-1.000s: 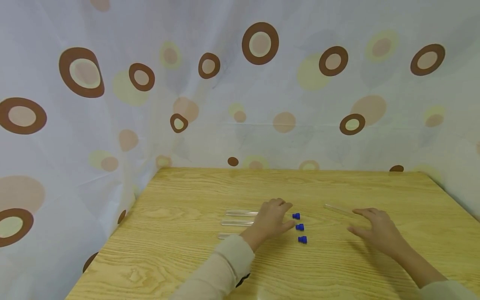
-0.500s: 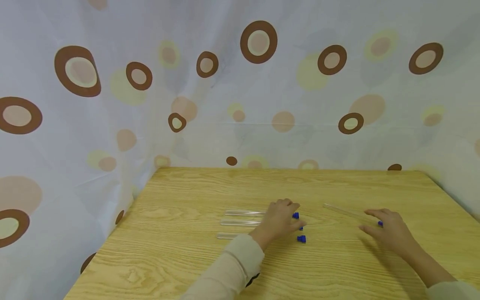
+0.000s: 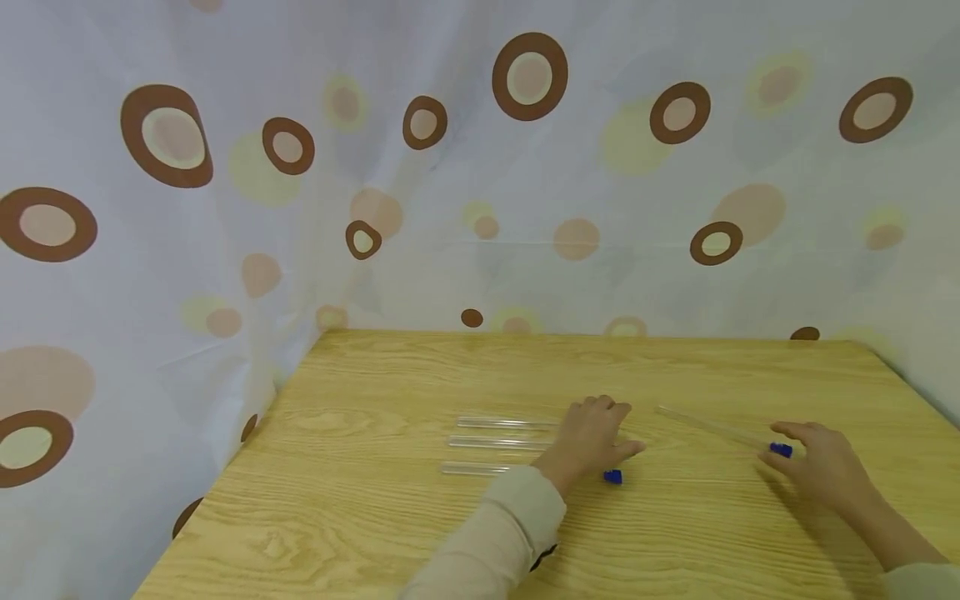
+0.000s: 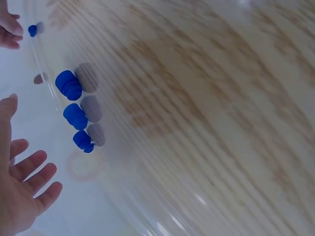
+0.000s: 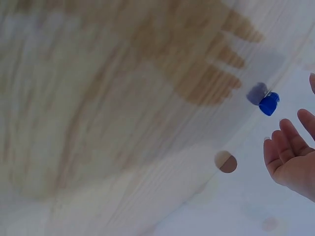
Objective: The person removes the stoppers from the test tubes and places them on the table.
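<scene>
Three clear glass tubes (image 3: 498, 442) lie side by side, partly covered by my left hand (image 3: 592, 433) and forearm in the head view. This hand hovers with spread fingers over the row of blue stoppers; one stopper (image 3: 613, 477) shows below it. The left wrist view reveals three together, including the middle stopper (image 4: 75, 116). Further right, a fourth glass tube (image 3: 708, 422) lies slanted, with another blue stopper (image 3: 781, 450) at its near end; whether it is inserted I cannot tell. My right hand (image 3: 828, 462) is beside that stopper, thumb and fingers apart, holding nothing.
Everything lies on a wood-grain table (image 3: 360, 517). A pale curtain (image 3: 420, 283) with brown rings and dots stands behind the table and along its sides.
Both hands have moved right. The left has passed over the stoppers and now hides most of them. The right has uncovered the stopper at the slanted tube's end.
</scene>
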### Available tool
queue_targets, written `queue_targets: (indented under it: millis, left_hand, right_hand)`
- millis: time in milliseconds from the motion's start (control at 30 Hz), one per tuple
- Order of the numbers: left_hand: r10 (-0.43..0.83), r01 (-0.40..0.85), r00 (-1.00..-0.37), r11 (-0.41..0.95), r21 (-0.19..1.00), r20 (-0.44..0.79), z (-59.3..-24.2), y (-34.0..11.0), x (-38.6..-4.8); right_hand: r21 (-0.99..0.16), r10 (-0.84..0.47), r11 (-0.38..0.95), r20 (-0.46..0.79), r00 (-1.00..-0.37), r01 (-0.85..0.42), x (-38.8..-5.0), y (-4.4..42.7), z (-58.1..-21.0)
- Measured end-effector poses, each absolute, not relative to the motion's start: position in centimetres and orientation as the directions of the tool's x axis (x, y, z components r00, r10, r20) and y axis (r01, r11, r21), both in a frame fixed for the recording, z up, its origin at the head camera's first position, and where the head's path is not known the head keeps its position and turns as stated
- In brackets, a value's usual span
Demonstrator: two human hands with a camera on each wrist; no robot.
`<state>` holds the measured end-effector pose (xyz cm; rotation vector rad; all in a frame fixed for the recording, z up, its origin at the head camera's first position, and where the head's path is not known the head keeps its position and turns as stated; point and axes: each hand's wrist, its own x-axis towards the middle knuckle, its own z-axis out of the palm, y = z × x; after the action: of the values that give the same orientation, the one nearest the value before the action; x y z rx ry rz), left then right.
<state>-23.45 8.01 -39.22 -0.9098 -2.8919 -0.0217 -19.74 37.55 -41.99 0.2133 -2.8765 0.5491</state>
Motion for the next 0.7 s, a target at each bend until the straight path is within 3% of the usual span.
queue_targets:
  millis: [700]
  left_hand:
    - [0.543,0.540,-0.839,0.839,-0.073,0.035,-39.6,11.8,-23.7]
  right_hand:
    - [-0.326,-0.115,0.935,0.084,-0.990,-0.137,-20.8,39.7,-42.1]
